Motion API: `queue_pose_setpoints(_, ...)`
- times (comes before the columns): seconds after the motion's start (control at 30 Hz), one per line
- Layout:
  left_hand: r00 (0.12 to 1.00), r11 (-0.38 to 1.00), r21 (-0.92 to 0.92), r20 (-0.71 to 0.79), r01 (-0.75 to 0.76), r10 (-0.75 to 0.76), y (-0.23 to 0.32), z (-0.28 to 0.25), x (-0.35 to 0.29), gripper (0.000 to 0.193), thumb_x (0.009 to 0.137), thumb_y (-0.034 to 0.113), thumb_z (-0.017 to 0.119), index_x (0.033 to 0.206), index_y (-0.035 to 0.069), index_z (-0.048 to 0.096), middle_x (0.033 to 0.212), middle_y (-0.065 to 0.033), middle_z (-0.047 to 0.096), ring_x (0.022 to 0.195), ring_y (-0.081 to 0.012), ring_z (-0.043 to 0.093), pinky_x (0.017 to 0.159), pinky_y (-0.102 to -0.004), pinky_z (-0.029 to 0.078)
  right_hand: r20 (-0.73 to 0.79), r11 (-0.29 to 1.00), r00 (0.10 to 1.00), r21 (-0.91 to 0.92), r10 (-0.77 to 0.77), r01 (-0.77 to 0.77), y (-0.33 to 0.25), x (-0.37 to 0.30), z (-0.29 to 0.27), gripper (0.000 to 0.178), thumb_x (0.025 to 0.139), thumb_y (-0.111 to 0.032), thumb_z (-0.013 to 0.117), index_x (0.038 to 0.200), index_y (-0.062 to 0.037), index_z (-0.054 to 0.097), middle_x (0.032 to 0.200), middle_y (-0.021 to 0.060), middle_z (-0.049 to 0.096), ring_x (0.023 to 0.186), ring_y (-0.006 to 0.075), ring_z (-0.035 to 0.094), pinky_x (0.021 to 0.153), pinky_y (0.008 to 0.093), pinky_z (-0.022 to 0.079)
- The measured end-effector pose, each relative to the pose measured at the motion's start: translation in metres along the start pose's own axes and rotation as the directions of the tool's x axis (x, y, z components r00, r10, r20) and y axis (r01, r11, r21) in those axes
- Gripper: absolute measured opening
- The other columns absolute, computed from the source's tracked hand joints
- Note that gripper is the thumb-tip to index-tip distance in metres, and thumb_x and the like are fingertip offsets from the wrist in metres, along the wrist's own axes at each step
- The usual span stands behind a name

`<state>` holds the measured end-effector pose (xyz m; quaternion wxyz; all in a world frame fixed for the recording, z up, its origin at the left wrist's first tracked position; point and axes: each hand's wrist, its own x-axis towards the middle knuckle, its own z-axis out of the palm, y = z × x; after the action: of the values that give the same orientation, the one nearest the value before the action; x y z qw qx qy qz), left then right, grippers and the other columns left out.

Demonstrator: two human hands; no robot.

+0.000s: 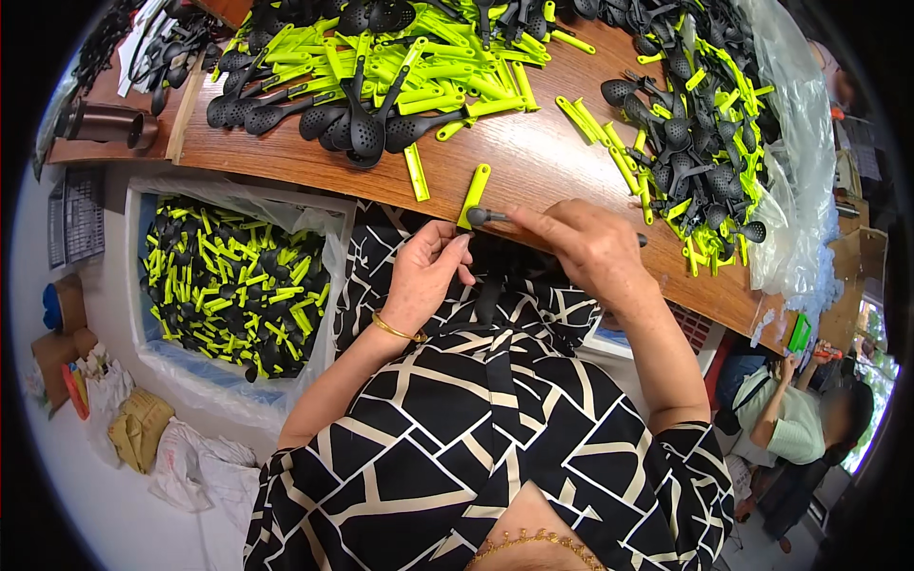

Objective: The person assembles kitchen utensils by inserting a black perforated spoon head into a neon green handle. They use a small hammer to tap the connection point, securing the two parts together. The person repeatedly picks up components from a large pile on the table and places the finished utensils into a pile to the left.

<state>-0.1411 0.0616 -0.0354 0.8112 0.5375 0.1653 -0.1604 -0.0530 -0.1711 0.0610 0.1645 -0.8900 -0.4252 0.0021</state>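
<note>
At the table's front edge, my left hand (428,271) pinches the black end of a utensil between thumb and fingers. Its lime-green handle (474,188) lies on the wood, pointing away from me; the bowl end is hidden, so its exact kind cannot be told. My right hand (598,246) is closed around a small hammer, index finger stretched along the shaft. The grey hammer head (478,217) overlaps the lower part of the green handle; whether they touch is unclear. Just left and beyond lies a loose green handle piece (416,173).
Black slotted spoons (365,131) and green handles (447,68) are heaped across the wooden table (533,152). More utensils (700,152) pile at right beside plastic sheeting (795,190). A lined box (338,224) of them stands low left. A brown metal tube (100,124) lies far left. Another person (781,419) works at right.
</note>
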Motion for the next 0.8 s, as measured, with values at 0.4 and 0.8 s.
queue_pose_setpoints(0.4, 1.000, 0.998, 0.063, 0.016, 0.021, -0.022, 0.006, -0.001, 0.001, 0.024, 0.109, 0.023, 0.063, 0.114, 0.000, 0.068, 0.083, -0.0008, 0.062, 0.069, -0.0080, 0.058, 0.068, -0.0211, 0.048, 0.168, 0.945, 0.962, 0.214, 0.216, -0.249, 0.023, -0.009, 0.014, 0.042, 0.098, -0.015, 0.069, 0.139, -0.0243, 0.068, 0.093, 0.0124, 0.075, 0.082, 0.0342, 0.073, 0.070, 0.0457, 0.058)
queue_pose_setpoints(0.8, 0.823, 0.652, 0.755, -0.326, -0.069, 0.465, -0.001, -0.142, -0.052, 0.024, 0.102, 0.021, 0.068, 0.109, -0.002, 0.069, 0.087, -0.0092, 0.068, 0.078, -0.0169, 0.064, 0.071, -0.0322, 0.051, -0.181, 0.946, 0.929, 0.040, 0.322, -0.320, 0.064, -0.001, -0.021, 0.018, 0.096, -0.012, 0.068, 0.110, -0.0099, 0.078, 0.103, 0.0121, 0.072, 0.096, 0.0317, 0.069, 0.086, 0.0423, 0.057)
